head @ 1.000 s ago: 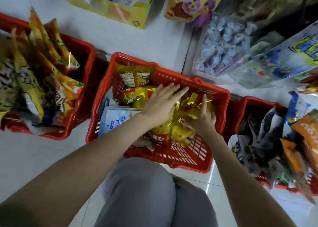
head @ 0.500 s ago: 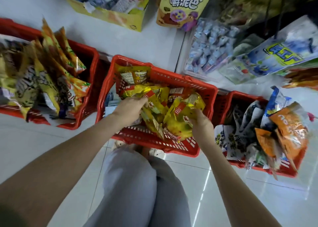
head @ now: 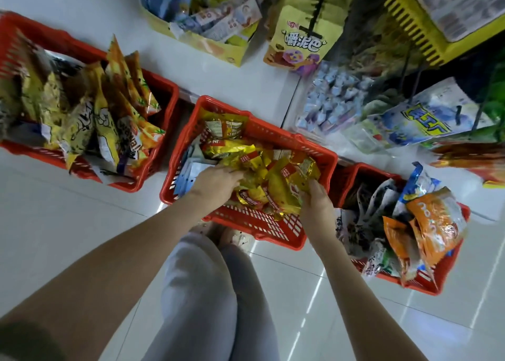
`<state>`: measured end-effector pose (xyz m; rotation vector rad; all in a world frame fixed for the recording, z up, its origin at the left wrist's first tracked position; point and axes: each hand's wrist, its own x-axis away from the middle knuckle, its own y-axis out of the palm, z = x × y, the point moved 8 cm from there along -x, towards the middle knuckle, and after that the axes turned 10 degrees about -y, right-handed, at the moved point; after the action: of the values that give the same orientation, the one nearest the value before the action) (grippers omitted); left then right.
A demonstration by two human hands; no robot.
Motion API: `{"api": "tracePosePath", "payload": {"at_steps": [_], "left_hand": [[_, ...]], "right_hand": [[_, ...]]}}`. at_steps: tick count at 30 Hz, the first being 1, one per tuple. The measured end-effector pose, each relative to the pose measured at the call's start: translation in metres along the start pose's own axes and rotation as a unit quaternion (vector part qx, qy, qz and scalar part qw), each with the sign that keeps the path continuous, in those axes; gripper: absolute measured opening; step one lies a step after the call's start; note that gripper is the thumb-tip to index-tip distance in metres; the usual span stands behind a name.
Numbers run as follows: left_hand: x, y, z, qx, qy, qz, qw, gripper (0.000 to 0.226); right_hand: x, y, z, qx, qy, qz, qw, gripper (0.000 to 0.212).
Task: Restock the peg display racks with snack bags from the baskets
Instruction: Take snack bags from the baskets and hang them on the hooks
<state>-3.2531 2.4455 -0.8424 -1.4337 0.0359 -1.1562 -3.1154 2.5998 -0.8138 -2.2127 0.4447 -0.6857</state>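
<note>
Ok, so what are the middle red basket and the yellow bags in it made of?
Middle red basket: looks like moulded plastic, fairly matte, judging by its slotted lattice walls and thick rim. Yellow snack bags: probably metallised foil film, glossy; they crinkle sharply and throw bright gold glints.

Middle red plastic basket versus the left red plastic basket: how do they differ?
The middle red plastic basket holds gold foil snack bags, gripped by the left hand and right hand; the left red plastic basket is untouched. Its yellow and orange bags stand upright above the rim; the middle one's lie heaped. Both are slatted.
</note>
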Motion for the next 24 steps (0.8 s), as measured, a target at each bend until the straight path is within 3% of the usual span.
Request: {"api": "tracePosePath", "payload": {"at_steps": [5, 10, 12, 17, 24], "left_hand": [[-0.009, 0.034, -0.005, 0.019, -0.045, -0.020, 0.999, 0.034], [-0.003, 0.079, 0.002, 0.016, -0.029, -0.174, 0.984, 0.042], [0.007, 0.087, 0.006, -0.009, -0.016, -0.202, 0.979, 0.051], [0.027, 0.065, 0.025, 0.044, -0.022, -0.185, 0.982, 0.060], [0.041, 0.027, 0.029, 0.105, -0.114, -0.091, 0.984, 0.065]], "right_hand": [[0.007, 0.062, 0.011, 0.039, -0.010, -0.081, 0.996, 0.032], [0.019, 0.098, 0.006, 0.066, 0.042, -0.202, 0.976, 0.057], [0.024, 0.104, 0.002, 0.071, 0.048, -0.235, 0.968, 0.067], [0.030, 0.103, -0.012, 0.035, 0.039, -0.259, 0.965, 0.088], [0.040, 0.075, -0.037, 0.023, 0.041, -0.243, 0.969, 0.073]]}}
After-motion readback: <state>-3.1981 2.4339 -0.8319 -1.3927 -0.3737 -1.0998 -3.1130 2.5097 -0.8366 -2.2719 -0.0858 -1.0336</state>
